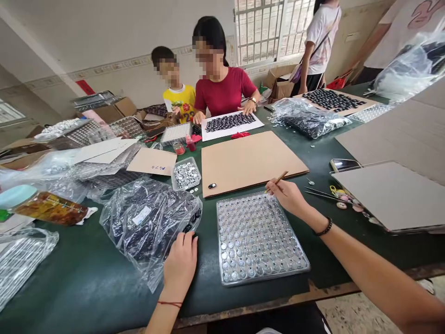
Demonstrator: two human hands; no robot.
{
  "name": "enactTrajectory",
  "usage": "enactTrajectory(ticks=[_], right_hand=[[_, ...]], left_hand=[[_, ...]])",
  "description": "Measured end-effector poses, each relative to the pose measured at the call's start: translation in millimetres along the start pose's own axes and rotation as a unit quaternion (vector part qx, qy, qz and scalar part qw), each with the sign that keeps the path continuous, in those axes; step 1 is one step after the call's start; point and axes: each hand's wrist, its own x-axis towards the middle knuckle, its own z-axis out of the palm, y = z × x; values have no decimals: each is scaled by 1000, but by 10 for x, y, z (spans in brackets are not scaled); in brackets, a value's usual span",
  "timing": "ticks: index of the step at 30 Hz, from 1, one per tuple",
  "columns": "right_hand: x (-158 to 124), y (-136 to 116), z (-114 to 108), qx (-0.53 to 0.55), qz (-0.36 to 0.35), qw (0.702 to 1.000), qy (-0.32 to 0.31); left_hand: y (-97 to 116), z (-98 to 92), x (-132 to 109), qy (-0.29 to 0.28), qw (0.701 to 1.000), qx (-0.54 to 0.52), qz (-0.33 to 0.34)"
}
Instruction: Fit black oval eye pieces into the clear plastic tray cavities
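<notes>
A clear tray (259, 239) with rows of small round silvery pieces lies on the green table in front of me. My right hand (285, 195) is closed on a thin brown stick (281, 176), its lower tip at the tray's far edge. My left hand (181, 260) rests at the right edge of a clear plastic bag (149, 222) of black pieces, fingers bent near some black pieces at its opening; whether it grips any is hidden. Beyond the tray, one black oval piece (212, 185) sits on the corner of a brown cardboard sheet (250, 160).
A small box of metal discs (186, 174) stands left of the cardboard. Tweezers (321, 192) and a grey board (392, 195) lie on the right. A bottle (45, 204) lies at left. Across the table, a person in red (222, 93) handles a white sheet of black pieces.
</notes>
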Motion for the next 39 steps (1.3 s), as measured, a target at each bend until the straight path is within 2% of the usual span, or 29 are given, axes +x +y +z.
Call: enactTrajectory(ticks=[4,7,10,12,13,14,16,18,19,20,21,24,26,28,30,33,39], right_hand=[[-26,-60,18,-61,-28,997,-26],[-74,-84,-8,-49,-43,998,23],[-113,-115,-36,-13,-46,996,76],[-135,-154,-42,30,-36,995,87],[-149,-180,-41,60,-29,994,85],[-166,-209,-39,92,-20,992,80],[-209,-276,-36,155,-6,985,69],[-264,-349,-38,201,-1,978,63],[-293,-385,-40,210,-3,976,61],[-321,-420,-40,207,-12,976,58],[-349,-453,-38,193,-26,979,54],[-420,-530,1,117,-97,988,18],[-454,-557,53,80,-144,986,-12],[-478,-567,112,58,-176,982,-28],[-493,-567,162,34,-190,981,-34],[-507,-559,206,3,-192,980,-45],[-538,-545,218,-7,-205,978,-40]], left_hand=[[19,-66,20,-39,997,45,-50],[17,-67,-7,-76,995,22,-67],[14,-73,-31,-62,990,-99,-76],[40,-121,3,-39,964,-246,-96],[72,-163,48,-37,934,-335,-116],[119,-217,115,-45,892,-429,-139],[262,-343,306,-94,769,-608,-172],[461,-462,532,-148,653,-726,-160],[572,-510,634,-161,620,-754,-146],[684,-550,715,-178,611,-760,-127],[792,-581,769,-182,627,-751,-102],[1040,-638,752,-131,743,-657,6],[1118,-656,647,-106,789,-600,75],[1134,-660,544,-106,806,-570,120],[1113,-649,488,-111,819,-546,138],[1065,-603,492,-109,839,-515,138],[1024,-486,535,-81,849,-504,140]])
